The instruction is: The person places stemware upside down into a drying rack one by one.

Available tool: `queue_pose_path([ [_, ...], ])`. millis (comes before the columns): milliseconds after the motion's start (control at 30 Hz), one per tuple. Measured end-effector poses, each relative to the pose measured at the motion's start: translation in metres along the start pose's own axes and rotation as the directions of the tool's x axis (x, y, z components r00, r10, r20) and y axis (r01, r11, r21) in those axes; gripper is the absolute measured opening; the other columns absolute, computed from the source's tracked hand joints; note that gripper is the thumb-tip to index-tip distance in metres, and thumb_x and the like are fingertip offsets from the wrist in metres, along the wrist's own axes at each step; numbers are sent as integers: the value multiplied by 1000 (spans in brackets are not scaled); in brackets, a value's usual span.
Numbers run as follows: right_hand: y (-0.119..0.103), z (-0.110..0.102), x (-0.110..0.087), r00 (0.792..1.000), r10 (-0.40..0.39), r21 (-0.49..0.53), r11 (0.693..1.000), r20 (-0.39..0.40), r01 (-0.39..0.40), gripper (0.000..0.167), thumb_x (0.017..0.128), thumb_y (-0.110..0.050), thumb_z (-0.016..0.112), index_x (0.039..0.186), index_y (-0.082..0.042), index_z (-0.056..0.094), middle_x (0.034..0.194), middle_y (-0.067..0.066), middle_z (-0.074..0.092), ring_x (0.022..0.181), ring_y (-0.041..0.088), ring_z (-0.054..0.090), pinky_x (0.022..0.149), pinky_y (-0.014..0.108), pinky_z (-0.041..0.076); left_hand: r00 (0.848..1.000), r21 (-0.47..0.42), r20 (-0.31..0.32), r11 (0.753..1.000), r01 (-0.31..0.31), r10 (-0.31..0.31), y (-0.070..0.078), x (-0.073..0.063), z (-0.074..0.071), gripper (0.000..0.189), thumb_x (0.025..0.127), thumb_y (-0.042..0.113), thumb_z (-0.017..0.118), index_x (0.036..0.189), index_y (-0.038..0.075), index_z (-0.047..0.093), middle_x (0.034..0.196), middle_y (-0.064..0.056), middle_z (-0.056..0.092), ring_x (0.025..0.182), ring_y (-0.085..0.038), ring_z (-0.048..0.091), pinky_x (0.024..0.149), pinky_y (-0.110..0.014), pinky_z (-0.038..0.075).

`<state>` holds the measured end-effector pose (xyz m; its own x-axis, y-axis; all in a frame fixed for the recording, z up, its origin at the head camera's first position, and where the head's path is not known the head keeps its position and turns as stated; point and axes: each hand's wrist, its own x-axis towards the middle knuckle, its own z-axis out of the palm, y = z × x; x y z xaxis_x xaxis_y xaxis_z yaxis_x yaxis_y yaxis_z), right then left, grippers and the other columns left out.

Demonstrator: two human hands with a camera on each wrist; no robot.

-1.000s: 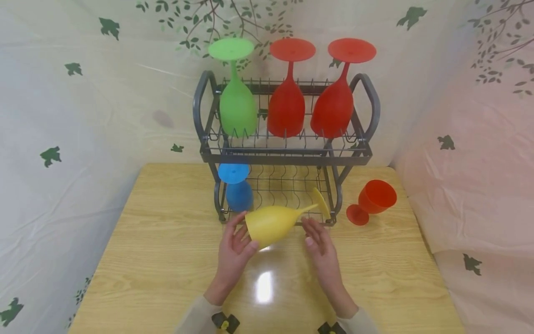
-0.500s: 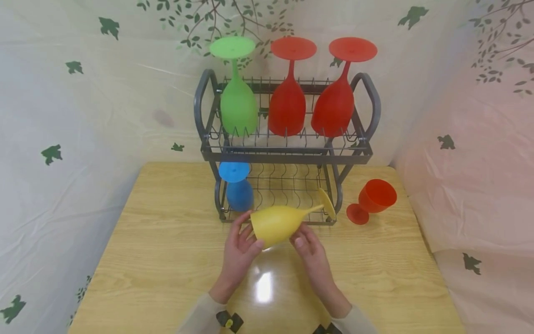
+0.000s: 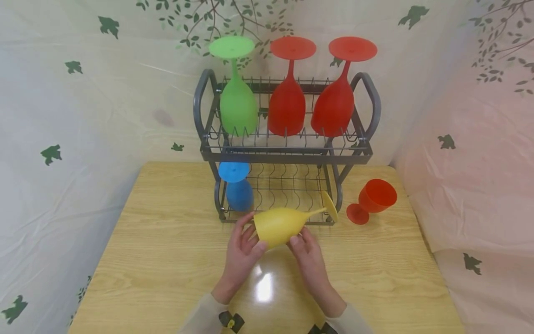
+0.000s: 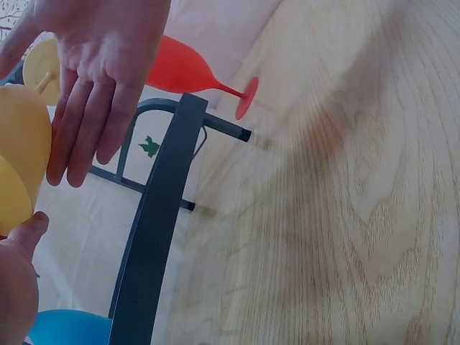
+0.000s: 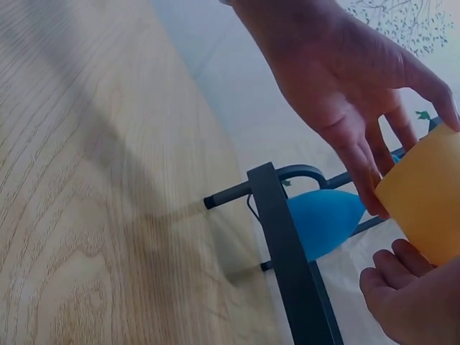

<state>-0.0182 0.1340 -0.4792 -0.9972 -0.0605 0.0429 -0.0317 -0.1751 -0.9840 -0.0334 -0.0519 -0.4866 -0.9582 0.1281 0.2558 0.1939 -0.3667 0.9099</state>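
Note:
A yellow plastic goblet (image 3: 280, 227) lies tilted on its side in the air before the rack, foot toward the right, mouth toward the left. My left hand (image 3: 242, 255) holds it at the rim, thumb on the near side and fingers behind. The right hand (image 3: 308, 255) touches the bowl's underside near the stem. In the left wrist view, the right hand (image 4: 100, 79) has its fingers straight beside the yellow bowl (image 4: 25, 136). The right wrist view shows the left hand (image 5: 352, 100) with fingers on the bowl's rim (image 5: 424, 194).
A dark two-tier dish rack (image 3: 285, 157) stands behind. Upside down on top are a green goblet (image 3: 238, 109) and two red goblets (image 3: 287, 111). An upside-down blue goblet (image 3: 239, 195) is on the lower tier's left. A red goblet (image 3: 371, 199) stands on the table right of the rack.
The yellow goblet has shifted slightly right and become more level. My right hand has moved left from beside the stem to touch the bowl.

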Motion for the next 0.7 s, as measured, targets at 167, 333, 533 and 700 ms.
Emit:
queue_pose_path([
  [167,2,0,2,999,29,9,1000,-19,-29,49,106,-15,53,152,-1,44,148,15,56,134,20,58,110,33,46,1000,75,15,997,-7,6,-2,0,-1,75,88,-9,67,153,-8,29,157,-28,33,140,-26,50,109,-42,47],
  [333,3,-2,5,996,68,-45,997,-50,-70,54,105,-16,55,153,3,41,150,20,54,137,30,54,109,31,46,998,295,37,953,-63,54,-6,-3,-7,80,89,-5,69,158,-3,29,162,-26,32,149,-31,39,118,-35,34],
  [533,3,-9,16,992,72,-95,992,-103,-82,64,103,-17,61,155,7,34,155,26,45,143,37,46,111,31,42,975,647,127,730,-220,181,-11,-7,-22,77,90,7,61,161,6,32,163,-15,38,149,-32,38,122,-34,28],
  [700,4,-13,27,992,43,-84,995,-122,-54,63,102,-16,65,155,4,37,154,22,48,142,34,48,108,29,46,958,749,213,597,-287,193,-11,-9,-34,75,89,12,60,159,-1,34,165,-15,36,151,-32,33,125,-30,21],
])
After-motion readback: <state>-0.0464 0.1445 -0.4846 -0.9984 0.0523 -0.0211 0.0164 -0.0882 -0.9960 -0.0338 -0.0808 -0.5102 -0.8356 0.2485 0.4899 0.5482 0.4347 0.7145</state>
